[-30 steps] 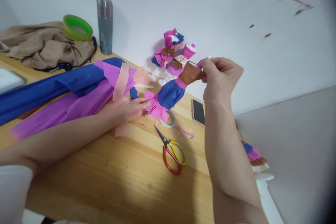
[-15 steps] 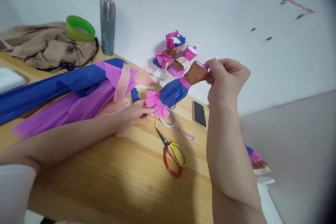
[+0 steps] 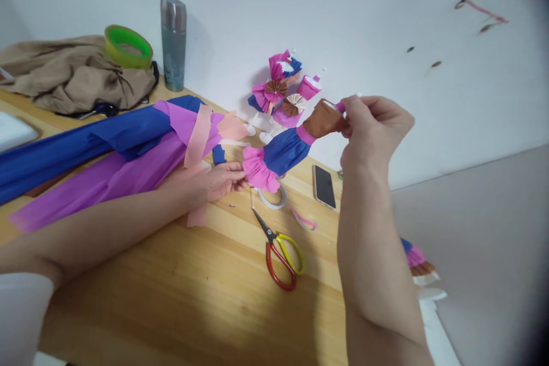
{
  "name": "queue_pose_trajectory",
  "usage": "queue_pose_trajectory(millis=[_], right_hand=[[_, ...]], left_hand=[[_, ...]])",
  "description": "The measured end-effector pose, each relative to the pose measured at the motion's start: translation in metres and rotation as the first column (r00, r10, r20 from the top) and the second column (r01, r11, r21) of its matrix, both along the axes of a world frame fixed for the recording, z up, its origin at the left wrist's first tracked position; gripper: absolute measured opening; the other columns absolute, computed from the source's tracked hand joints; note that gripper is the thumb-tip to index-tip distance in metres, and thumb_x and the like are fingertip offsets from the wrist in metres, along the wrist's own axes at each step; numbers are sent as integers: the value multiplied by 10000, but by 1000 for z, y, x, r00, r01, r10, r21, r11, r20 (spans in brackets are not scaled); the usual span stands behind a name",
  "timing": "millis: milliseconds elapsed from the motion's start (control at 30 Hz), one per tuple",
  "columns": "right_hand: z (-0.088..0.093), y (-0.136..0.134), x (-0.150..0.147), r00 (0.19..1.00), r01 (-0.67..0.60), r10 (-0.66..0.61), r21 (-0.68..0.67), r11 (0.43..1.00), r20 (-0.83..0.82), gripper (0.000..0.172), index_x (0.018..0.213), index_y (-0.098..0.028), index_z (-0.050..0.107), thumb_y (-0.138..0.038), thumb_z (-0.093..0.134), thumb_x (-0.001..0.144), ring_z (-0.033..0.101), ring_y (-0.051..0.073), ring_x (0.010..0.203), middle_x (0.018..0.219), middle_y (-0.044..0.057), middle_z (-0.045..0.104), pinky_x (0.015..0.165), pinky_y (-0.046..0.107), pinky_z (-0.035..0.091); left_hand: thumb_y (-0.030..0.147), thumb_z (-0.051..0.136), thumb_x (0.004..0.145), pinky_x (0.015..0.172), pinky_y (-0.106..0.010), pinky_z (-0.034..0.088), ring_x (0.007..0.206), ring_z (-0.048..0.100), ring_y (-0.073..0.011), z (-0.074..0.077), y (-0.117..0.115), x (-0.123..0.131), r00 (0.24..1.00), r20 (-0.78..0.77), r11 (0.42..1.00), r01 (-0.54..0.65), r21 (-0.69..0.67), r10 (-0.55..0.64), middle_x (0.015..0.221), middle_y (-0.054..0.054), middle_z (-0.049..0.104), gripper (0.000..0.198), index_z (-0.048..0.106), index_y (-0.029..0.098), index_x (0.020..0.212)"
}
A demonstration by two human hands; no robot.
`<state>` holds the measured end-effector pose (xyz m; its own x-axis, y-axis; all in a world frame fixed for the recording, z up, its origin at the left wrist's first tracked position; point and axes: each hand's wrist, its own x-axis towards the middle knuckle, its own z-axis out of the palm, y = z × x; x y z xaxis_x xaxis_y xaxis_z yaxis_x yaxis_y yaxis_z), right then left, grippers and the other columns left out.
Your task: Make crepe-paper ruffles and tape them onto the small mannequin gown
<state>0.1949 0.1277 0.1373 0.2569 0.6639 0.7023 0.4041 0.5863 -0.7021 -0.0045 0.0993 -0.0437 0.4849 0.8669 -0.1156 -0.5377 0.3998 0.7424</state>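
A small crepe-paper dress, with a brown top, pink waistband, blue skirt and pink ruffled hem, is held tilted above the table. My right hand pinches its upper end, where a bit of pink and a white tip show at the fingers. At the ruffle's left edge, my left hand has its fingers closed on the hem; part of the fingertips is hidden by the paper. Below the dress lie a roll of white tape and scissors with one red and one yellow handle.
Blue and purple crepe paper spreads across the left. Behind are a bottle, brown cloth with a green-cored tape roll, and paper-dressed figures by the wall. A phone lies right.
The dress and my right hand have shifted slightly right. My left fingers are more curled and sit at the hem's edge, where the thumb lay across it before.
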Motion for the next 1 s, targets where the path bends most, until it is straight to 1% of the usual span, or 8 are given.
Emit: queue_pose_trajectory(millis=[167,333,433,567,633,733,833,1000], right_hand=[[2,1,6,997,-77,78,35,996,-25,184,520,-250,658,-214,733,684,442,121,422,452,-52,488,454,303,361],[0,14,32,975,-218,220,-98,971,11,141,598,-248,700,-316,790,682,448,106,480,626,-14,657,459,280,319],[-1,21,42,969,-247,248,-158,956,-12,117,636,-252,728,-330,788,699,442,106,494,666,-3,667,455,276,305],[-1,23,35,971,-235,239,-147,961,4,128,633,-239,716,-291,751,745,384,98,471,626,-6,612,469,286,263],[0,22,26,973,-226,231,-131,965,22,136,628,-239,718,-251,725,763,367,104,467,598,-4,602,475,300,260],[2,19,13,977,-200,207,-125,972,46,158,625,-236,718,-202,701,778,342,106,465,559,-15,580,476,305,256],[5,16,3,975,-199,209,-127,972,69,209,600,-210,682,-175,689,806,388,106,473,553,-16,566,490,304,311],[6,17,-6,977,-203,210,-130,970,40,258,567,-203,641,-161,692,816,495,118,522,508,-32,540,545,302,424]], left_hand=[[166,750,791,611,-222,463,624,622,-107,5,1,0,999,-9,999,38,-28,-38,723,-49,689,101,671,115,826],[229,717,824,592,-209,452,669,643,-116,7,4,-1,999,-27,997,45,-56,-46,835,-69,717,115,683,126,861],[316,727,831,566,-195,433,641,614,-90,9,6,-1,997,-55,997,42,-62,-46,909,-62,722,205,691,140,930],[487,754,788,516,-201,396,571,576,-92,14,7,2,989,-128,996,70,-49,-76,773,-42,687,366,684,144,896],[500,777,761,496,-202,374,559,576,-99,16,8,3,980,-183,997,73,-18,-75,696,-24,655,378,674,148,856],[398,806,754,472,-197,352,492,529,-82,20,11,2,958,-286,997,35,62,-15,573,6,595,306,637,144,734],[271,783,777,442,-179,323,424,460,-55,25,14,-1,916,-394,988,-13,156,74,488,24,546,260,603,134,649],[279,720,835,422,-152,337,450,502,-56,29,16,-1,849,-484,956,-78,284,214,535,34,566,183,627,140,761]])
